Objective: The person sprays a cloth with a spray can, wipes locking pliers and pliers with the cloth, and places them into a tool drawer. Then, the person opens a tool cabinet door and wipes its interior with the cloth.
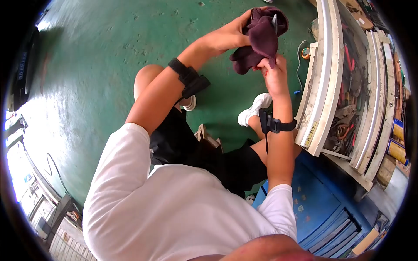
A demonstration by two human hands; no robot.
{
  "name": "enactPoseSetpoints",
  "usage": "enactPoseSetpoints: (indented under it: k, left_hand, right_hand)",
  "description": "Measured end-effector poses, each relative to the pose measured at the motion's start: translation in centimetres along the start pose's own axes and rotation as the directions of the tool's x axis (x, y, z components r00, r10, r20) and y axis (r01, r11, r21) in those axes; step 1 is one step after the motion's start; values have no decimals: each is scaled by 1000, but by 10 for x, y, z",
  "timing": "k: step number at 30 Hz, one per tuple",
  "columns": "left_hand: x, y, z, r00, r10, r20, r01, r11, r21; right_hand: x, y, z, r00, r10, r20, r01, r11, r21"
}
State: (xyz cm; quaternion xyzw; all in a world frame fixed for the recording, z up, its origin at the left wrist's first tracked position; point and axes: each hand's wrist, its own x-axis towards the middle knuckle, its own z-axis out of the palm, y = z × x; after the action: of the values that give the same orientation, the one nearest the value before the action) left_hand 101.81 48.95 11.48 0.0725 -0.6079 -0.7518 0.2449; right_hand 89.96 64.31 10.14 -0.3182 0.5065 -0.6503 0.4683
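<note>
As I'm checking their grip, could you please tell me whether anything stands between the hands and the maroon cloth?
Nothing visible does: the left hand and the right hand both touch the maroon cloth. A grey tip shows among its folds.

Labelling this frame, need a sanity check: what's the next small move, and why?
Probably ease back the maroon cloth with the right grip while the left grip steadies it: both are closed on it, and only a grey tip shows among the folds; whatever it belongs to is hidden.
</note>
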Motion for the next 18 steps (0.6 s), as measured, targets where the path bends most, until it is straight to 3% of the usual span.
enactPoseSetpoints:
  k: [2,4,6,7,8,10,11,13,14,18]
  left_hand:
    - [-1,-1,3,1000,-10,2,10,1000,6]
    - [-1,1,5,1000,-17,1,17,1000,16]
    - [-2,3,11,987,-47,-154,32,995,-96]
    - [-2,6,15,969,-6,-249,-28,991,-132]
    - [-1,9,17,970,-3,-243,-28,992,-124]
    - [-1,15,19,918,-24,-397,-25,993,-119]
    - [0,13,17,918,-21,-395,-26,993,-113]
    - [5,11,13,827,-27,-561,-112,971,-211]
    - [8,13,5,783,-118,-611,-57,964,-260]
    - [9,36,-22,754,-100,-649,-188,914,-359]
  right_hand:
    - [-1,-9,2,998,-5,63,37,855,-517]
    - [-7,2,14,998,-55,6,49,819,-571]
    - [-10,6,26,951,-310,-9,188,601,-777]
    - [-9,5,29,951,-310,-9,184,586,-789]
    - [-9,4,32,948,-318,-12,188,589,-786]
    - [-12,2,38,901,-433,19,208,392,-896]
    - [-13,0,39,899,-438,19,211,394,-895]
    - [-16,-1,40,880,-471,61,198,248,-948]
    - [-19,3,36,879,-473,52,191,253,-948]
    - [-24,12,31,912,-392,-117,69,430,-900]
